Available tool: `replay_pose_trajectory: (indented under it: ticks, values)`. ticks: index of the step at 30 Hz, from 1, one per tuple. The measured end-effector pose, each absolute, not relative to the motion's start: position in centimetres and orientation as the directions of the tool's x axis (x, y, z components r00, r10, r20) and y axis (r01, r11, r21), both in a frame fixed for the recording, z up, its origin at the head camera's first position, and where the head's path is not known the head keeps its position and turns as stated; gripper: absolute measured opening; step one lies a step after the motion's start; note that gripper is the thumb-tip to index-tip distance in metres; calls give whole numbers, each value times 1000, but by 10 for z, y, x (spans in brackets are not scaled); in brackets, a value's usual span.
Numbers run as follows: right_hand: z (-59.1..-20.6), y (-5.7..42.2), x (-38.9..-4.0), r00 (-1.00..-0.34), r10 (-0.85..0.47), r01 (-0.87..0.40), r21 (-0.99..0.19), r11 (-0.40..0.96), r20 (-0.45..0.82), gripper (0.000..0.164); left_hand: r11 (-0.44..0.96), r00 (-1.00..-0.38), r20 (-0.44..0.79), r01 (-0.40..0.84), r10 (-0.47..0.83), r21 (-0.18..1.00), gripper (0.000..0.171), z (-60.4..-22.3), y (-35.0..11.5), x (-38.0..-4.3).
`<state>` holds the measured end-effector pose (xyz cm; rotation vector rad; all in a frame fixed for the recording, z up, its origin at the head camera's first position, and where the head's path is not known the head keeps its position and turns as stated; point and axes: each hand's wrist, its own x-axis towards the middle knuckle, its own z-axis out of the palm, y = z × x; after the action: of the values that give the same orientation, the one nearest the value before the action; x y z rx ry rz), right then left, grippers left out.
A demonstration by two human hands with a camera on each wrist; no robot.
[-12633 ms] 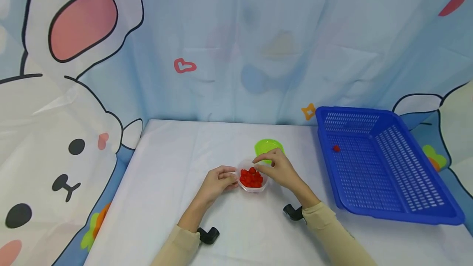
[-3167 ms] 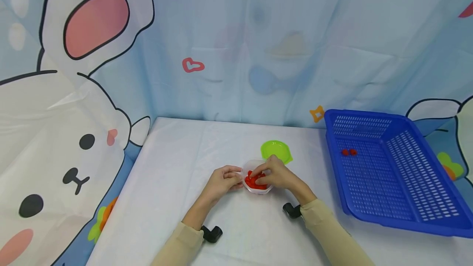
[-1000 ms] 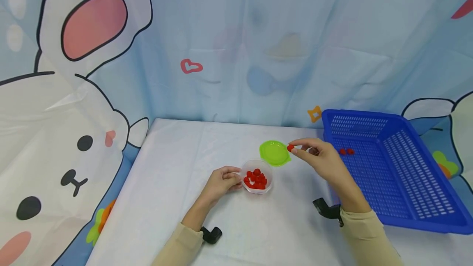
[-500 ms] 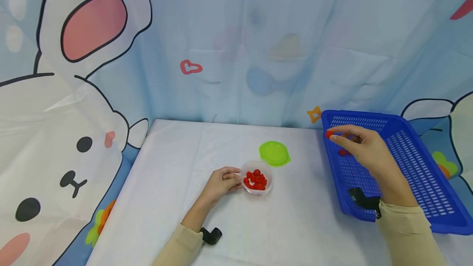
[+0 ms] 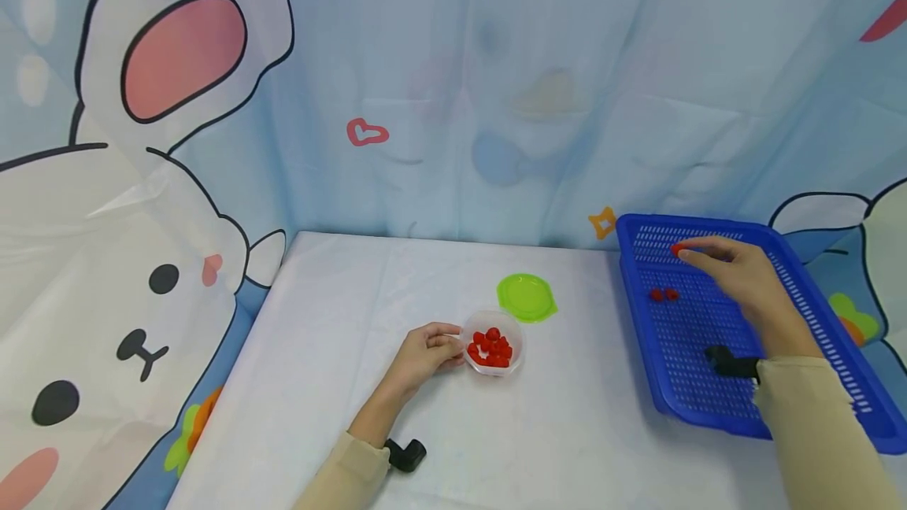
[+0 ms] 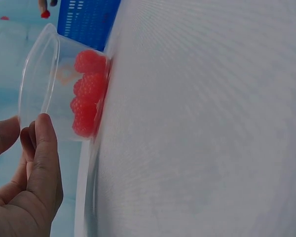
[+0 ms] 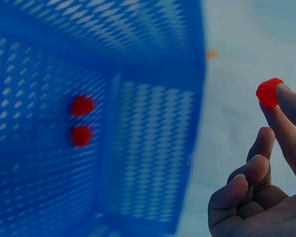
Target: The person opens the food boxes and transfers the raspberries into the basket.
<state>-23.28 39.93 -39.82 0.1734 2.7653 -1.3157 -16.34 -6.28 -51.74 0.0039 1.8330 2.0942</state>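
My left hand [image 5: 423, 351] holds the left side of a small clear plastic tub [image 5: 518, 335] at its rim. Several red raspberries [image 6: 89, 89] lie on the tub's bottom, seen through its wall in the left wrist view. My right hand [image 5: 744, 270] is above the far part of the blue plastic basket [image 5: 648, 372]. It pinches one raspberry [image 7: 269, 92] between thumb and index finger, with the other fingers curled beneath. Two raspberries [image 5: 664, 294] lie side by side on the basket's floor, apart from the held one; they look blurred in the right wrist view.
A bright green lid [image 5: 527, 297] lies flat on the white-covered table [image 5: 368, 290], just behind the tub. The basket stands at the table's right side. A printed cloth [image 5: 425, 61] hangs at the back. Black camera mounts [image 5: 405, 455] sit at both wrists.
My right hand has taken a raspberry from the tub and carried it rightward over the basket. A second raspberry has joined the first in the basket since the earliest frame. My left hand stays at the tub.
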Motion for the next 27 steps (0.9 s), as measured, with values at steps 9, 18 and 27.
replay_pose_trajectory:
  ticks: [9,18,27]
  values:
    - [-430,434,-250,-962,123,269,-754,599,-245,82,-94,-936,-231,-264,266,960,33,-518,-62,-164]
    - [-458,453,-260,-934,184,351,-690,634,-306,83,-91,-937,-232,-262,260,961,32,-518,-62,-164]
    - [-474,465,-259,-911,129,369,-635,679,-391,74,-98,-938,-228,-261,262,960,30,-517,-62,-163]
